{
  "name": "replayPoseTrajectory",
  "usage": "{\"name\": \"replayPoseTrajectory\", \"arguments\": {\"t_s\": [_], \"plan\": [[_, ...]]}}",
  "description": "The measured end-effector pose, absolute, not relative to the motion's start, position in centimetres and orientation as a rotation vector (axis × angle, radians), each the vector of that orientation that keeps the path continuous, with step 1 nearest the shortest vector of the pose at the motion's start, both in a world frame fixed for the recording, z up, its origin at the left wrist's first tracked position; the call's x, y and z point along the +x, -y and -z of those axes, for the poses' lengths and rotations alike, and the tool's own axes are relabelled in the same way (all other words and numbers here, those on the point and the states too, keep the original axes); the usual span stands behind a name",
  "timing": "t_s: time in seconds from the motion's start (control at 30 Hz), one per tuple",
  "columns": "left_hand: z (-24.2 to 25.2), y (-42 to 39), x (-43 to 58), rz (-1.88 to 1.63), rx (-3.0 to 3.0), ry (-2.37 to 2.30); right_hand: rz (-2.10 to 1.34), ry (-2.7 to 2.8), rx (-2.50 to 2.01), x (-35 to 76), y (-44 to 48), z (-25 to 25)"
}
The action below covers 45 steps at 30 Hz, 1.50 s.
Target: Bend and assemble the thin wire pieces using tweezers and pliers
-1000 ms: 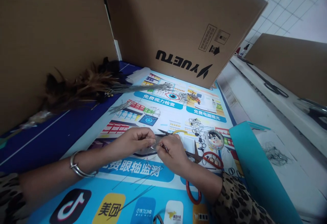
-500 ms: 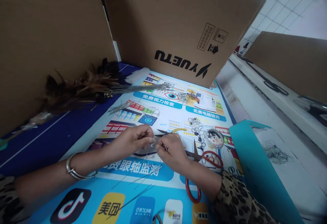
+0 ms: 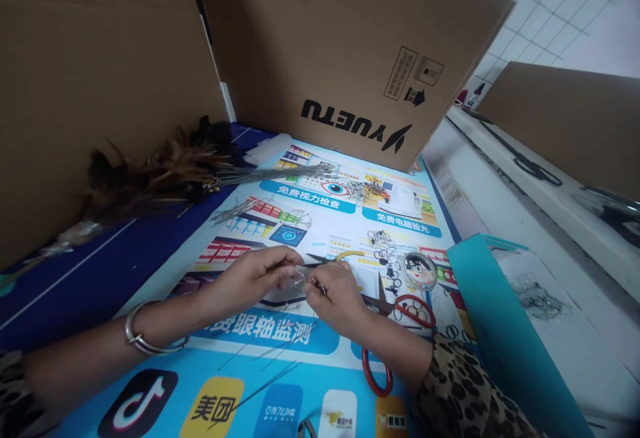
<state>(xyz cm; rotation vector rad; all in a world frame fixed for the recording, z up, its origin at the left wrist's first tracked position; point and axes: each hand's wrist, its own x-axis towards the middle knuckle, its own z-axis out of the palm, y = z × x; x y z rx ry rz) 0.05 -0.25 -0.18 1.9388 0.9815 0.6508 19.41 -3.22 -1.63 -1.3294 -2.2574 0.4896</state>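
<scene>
My left hand (image 3: pixel 257 275) and my right hand (image 3: pixel 334 295) meet over the printed poster mat (image 3: pixel 280 338), fingers pinched together on a thin metal wire (image 3: pixel 301 283) held between them. A silver bangle (image 3: pixel 145 335) circles my left wrist. Several loose wires (image 3: pixel 273 351) lie on the mat just below my hands. Red-handled scissors (image 3: pixel 395 331) rest partly under my right wrist. Yellow-handled pliers (image 3: pixel 336 257) lie just beyond my fingers.
A bundle of brown feathers on wire stems (image 3: pixel 165 171) lies at the left. Cardboard boxes (image 3: pixel 345 45) wall the back. Small metal rings (image 3: pixel 383 245) and a round tin (image 3: pixel 421 269) sit right of my hands. A teal tray (image 3: pixel 493 331) stands at right.
Both hands stay pinched on the wire at nearly the same spot; only the fingers shift slightly and the view drifts a little.
</scene>
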Motion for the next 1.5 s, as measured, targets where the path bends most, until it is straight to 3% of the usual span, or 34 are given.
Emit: {"name": "replayPoseTrajectory", "arguments": {"t_s": [0.5,0.87,1.17,1.5], "plan": [[-0.7,0.7,0.4,-0.375,2.626,-1.13,-0.433,2.323,-1.324,19.3,3.2,1.8],[-1.7,0.9,1.6,-0.235,2.738,-1.082,-0.421,2.319,-1.374,19.2,3.5,1.5],[-2.5,0.1,1.2,-0.304,2.58,-0.854,-0.419,2.331,-1.36,19.3,3.6,1.6],[0.4,-0.7,0.7,-0.688,1.822,-0.852,-0.489,2.283,-1.364,19.4,3.3,1.4]]}}
